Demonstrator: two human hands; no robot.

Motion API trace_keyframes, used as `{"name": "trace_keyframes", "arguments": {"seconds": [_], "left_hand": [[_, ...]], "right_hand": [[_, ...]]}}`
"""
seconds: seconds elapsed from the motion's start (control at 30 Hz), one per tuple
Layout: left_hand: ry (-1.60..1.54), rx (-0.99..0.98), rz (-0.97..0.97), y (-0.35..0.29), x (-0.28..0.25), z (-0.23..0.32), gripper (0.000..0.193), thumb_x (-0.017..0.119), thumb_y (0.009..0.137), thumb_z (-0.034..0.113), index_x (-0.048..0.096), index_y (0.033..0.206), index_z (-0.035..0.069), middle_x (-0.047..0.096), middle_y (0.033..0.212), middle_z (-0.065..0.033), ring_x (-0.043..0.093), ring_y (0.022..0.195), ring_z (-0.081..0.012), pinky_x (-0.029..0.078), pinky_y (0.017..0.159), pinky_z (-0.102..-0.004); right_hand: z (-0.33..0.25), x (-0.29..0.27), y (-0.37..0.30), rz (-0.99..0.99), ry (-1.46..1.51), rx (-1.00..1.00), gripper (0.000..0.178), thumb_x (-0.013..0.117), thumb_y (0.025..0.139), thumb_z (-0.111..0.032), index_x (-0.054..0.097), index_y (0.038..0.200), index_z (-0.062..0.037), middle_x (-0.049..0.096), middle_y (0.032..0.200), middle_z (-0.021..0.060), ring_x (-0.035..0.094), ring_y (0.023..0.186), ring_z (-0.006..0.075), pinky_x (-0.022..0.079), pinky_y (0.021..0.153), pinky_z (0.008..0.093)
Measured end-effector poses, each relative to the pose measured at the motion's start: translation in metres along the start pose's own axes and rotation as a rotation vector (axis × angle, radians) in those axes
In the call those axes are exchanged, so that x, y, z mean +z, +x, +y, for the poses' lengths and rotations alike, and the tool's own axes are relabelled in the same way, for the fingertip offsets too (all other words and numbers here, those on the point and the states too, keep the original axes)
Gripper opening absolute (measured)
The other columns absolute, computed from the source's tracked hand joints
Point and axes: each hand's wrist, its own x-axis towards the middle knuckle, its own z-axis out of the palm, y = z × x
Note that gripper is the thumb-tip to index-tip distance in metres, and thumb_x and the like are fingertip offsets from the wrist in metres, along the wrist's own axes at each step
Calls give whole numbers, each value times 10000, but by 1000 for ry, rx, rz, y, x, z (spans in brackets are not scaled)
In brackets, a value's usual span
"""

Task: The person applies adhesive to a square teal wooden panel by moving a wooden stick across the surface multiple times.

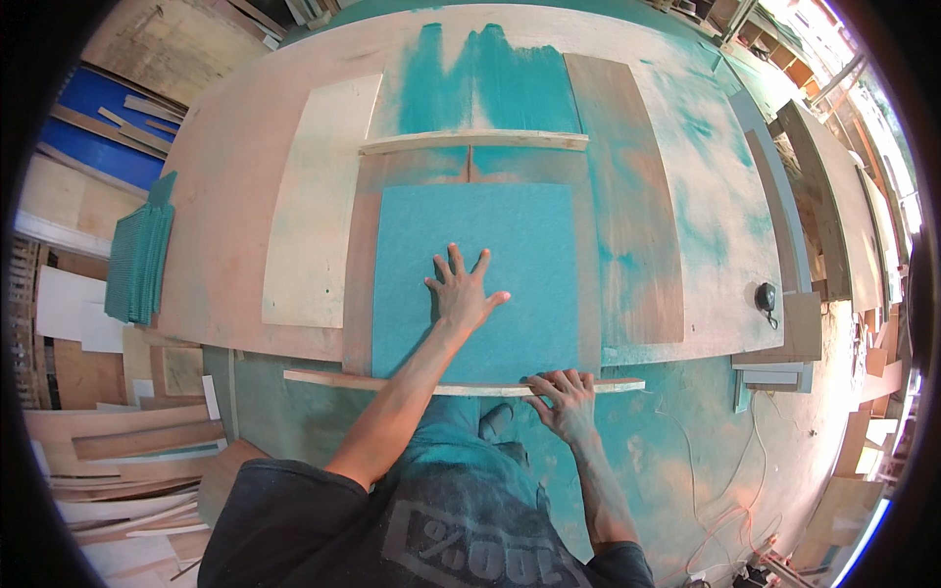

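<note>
The left hand point(461, 292) is pressing flat, fingers spread, on the teal square panel with a matt, felt-like face point(475, 279), which is lying on the wide plywood bench point(235, 176) between two thin pale wooden strips. The right hand point(564, 397) is resting with loosely spread fingers on the near pale wooden strip point(333, 378) at the panel's front edge, pinching nothing. If the palm is leaning unevenly, the panel could be sliding out of square against the far pale wooden strip point(473, 141); the near strip, being narrow and overhanging, could be tipping off the edge. The bench is looking dusty, streaked with teal overspray point(490, 78). A small black tool point(766, 297) is lying well apart at the right.
</note>
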Motion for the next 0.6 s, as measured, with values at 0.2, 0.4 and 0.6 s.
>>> {"name": "trace_keyframes", "arguments": {"seconds": [0.2,0.4,0.6], "left_hand": [[45,37,17,62,-14,-3,1002,698,905,735,307,1710,285,146,1727,-356,226,1526,-642,409,1040,-838],[93,46,-7,133,-39,-5,978,647,938,751,287,1713,275,152,1719,-364,244,1514,-646,430,1028,-826],[117,44,-20,216,-67,-6,971,622,957,753,256,1722,280,139,1720,-363,250,1511,-646,413,1040,-831]], "right_hand": [[15,12,49,74,40,4,275,827,903,-312,804,1156,-208,719,1066,-30,625,991,209,427,897,404],[36,11,118,72,84,30,259,799,923,-288,801,1162,-189,720,1085,0,636,1052,232,443,924,409],[64,12,196,85,73,40,251,780,941,-307,802,1159,-185,719,1086,5,638,1043,231,433,925,405]]}}
